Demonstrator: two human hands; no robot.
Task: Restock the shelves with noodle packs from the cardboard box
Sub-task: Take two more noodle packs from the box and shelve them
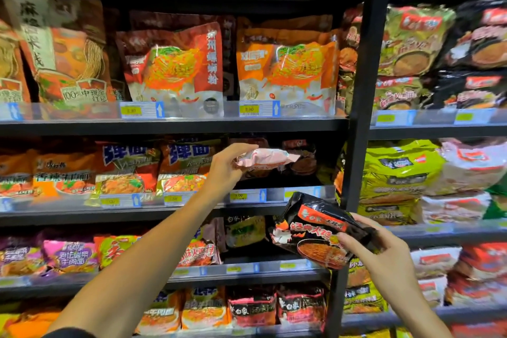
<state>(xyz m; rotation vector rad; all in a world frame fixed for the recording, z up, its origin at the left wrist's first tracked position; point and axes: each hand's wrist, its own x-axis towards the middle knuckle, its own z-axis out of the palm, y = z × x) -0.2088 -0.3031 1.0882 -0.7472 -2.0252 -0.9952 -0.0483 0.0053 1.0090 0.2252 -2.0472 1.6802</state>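
— Left hand [226, 170] first: where is it?

— Raised to the second shelf from the top that I can see, my arm stretched up from the lower left, wrist bent back a little. Its fingers and thumb are curled round the left end of a pink noodle pack [264, 158].

— How does that pack lie?

— Long axis roughly level, running left to right, its free crimped end pointing right toward the black upright post [362, 107]. It hangs in the dark gap at the right end of that shelf, above the clear price rail [274, 195], not resting on anything I can see.

— And your right hand [384, 252]?

— Lower, in front of the post, forearm coming up from the bottom right. It grips a black noodle pack [319, 230] by its right edge, thumb across the printed face, fingers behind.

— Which way is that one turned?

— Face toward me, tilted; the top edge leans up and to the left, the long axis running diagonally from upper left to lower right. It overlaps the shelf edge below the gap.

— Room to move?

— That gap is open at the front, with a few dark packs [299, 156] deep at the back. To its left stand orange packs [183, 170] close side by side; the post bounds it on the right.
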